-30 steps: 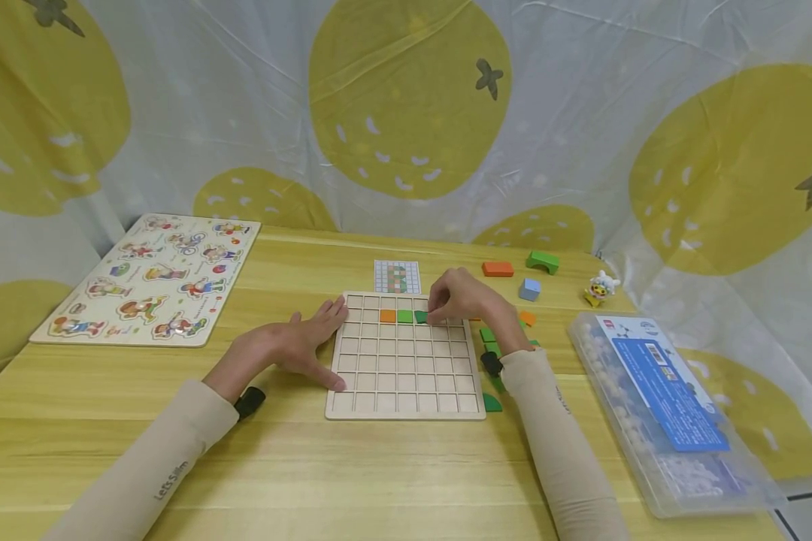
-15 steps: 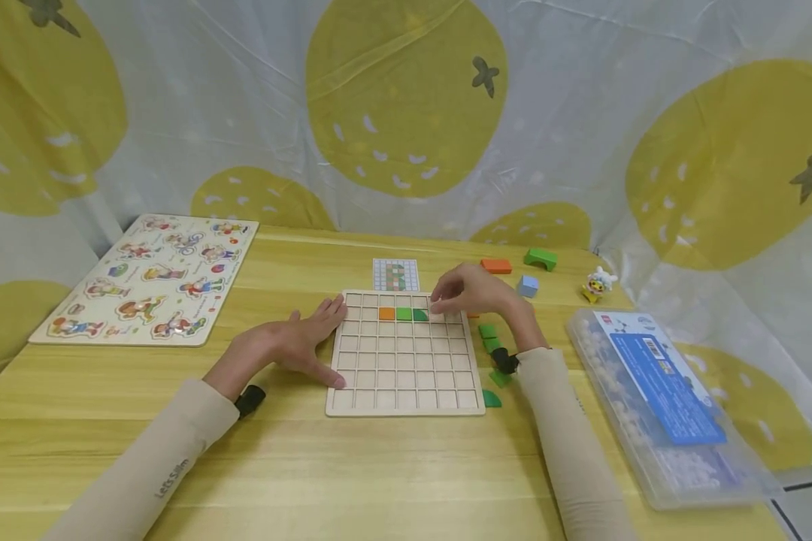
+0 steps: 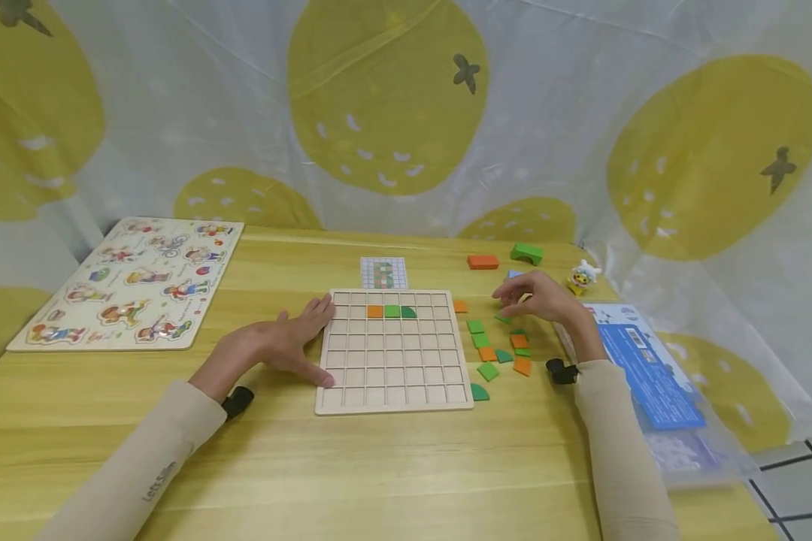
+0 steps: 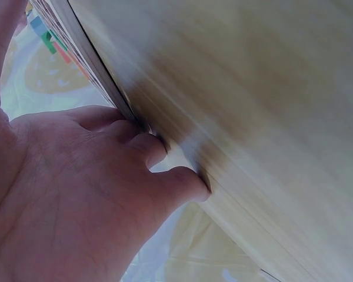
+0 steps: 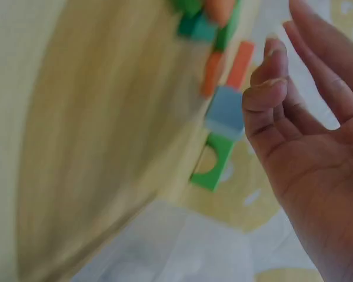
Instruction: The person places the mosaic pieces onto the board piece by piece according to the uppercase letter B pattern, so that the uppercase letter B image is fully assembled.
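A wooden grid board [image 3: 392, 361] lies flat in the middle of the head view. In its second row sit an orange square tile [image 3: 375, 311], a green square tile [image 3: 392, 311] and a dark green quarter-round tile [image 3: 409, 312], side by side. My left hand [image 3: 280, 344] rests against the board's left edge, fingers spread and thumb near the lower corner. My right hand [image 3: 540, 297] hovers over the loose tiles right of the board, fingers loosely bent. Nothing shows between its fingers in the right wrist view. Close below it lie several green and orange tiles [image 3: 480, 340].
A small pattern card [image 3: 383, 273] lies behind the board. Beyond the right hand are an orange block [image 3: 483, 261], a green arch block [image 3: 526, 253], a blue cube [image 5: 225, 110] and a small figurine [image 3: 583, 276]. A picture puzzle [image 3: 128, 289] lies left, a clear plastic case [image 3: 656, 376] right.
My right hand has let go of the dark green quarter-round tile in the board and moved right, over the loose tiles. My left hand stays at the board's edge. The head view has shifted slightly.
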`<state>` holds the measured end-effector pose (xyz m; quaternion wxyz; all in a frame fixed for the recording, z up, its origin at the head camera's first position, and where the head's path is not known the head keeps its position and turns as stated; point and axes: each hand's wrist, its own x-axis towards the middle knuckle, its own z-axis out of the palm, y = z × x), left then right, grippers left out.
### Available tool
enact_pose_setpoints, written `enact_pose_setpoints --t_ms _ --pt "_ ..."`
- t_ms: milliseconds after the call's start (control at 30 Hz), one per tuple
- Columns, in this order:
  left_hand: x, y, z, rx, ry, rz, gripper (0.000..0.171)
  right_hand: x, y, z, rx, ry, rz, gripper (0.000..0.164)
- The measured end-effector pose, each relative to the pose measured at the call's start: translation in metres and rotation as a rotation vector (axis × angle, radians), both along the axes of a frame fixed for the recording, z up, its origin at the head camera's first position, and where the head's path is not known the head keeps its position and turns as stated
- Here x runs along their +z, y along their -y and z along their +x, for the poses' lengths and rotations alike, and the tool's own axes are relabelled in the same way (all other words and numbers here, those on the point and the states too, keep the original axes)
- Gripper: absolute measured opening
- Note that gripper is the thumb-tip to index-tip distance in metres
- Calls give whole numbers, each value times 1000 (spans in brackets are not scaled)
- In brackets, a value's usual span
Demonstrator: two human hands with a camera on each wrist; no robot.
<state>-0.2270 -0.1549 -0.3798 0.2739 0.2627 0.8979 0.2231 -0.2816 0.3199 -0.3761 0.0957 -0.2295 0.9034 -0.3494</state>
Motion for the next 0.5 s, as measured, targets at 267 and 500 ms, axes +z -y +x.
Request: enact_pose_setpoints --t_ms 267,500 --pt "2 2 -1 -2 -6 16 135 1 -16 7 16 182 25 28" --pt "-1 0 -1 -4 2 -2 135 1 -18 19 20 269 81 25"
